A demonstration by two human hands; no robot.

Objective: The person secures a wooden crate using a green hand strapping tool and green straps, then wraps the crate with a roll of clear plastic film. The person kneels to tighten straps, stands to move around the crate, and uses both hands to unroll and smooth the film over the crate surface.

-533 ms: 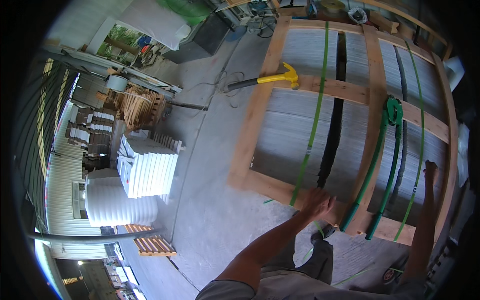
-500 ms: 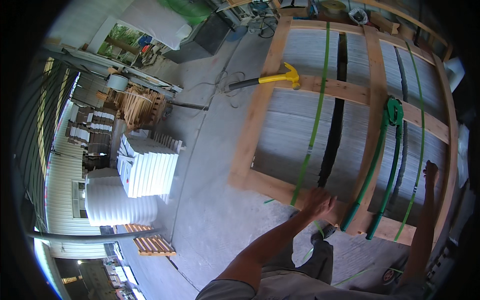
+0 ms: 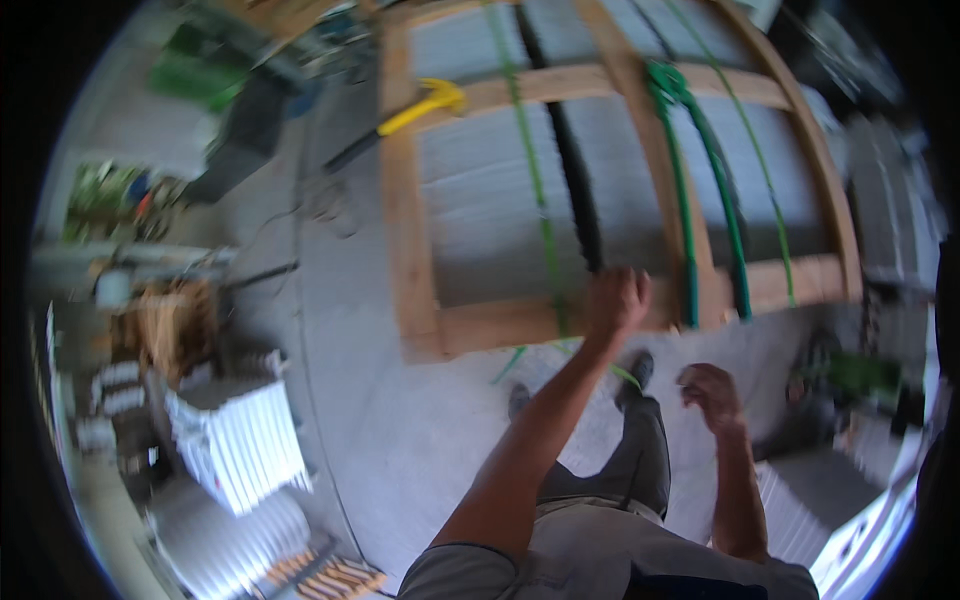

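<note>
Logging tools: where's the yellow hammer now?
Up and left of centre in the head view, the yellow hammer lies across the wooden crate's left beam, handle overhanging.

From here, the crate looks like bare, matt, unvarnished wood. Inside it, the grey sheets look dull, too blurred to name their material. Across it, the green straps look like smooth plastic. On it, the green tool has smooth-looking handles, and the hammer a smooth yellow finish. Beneath it, the floor is matt concrete; beside it, the trousers are dull cloth.
</note>
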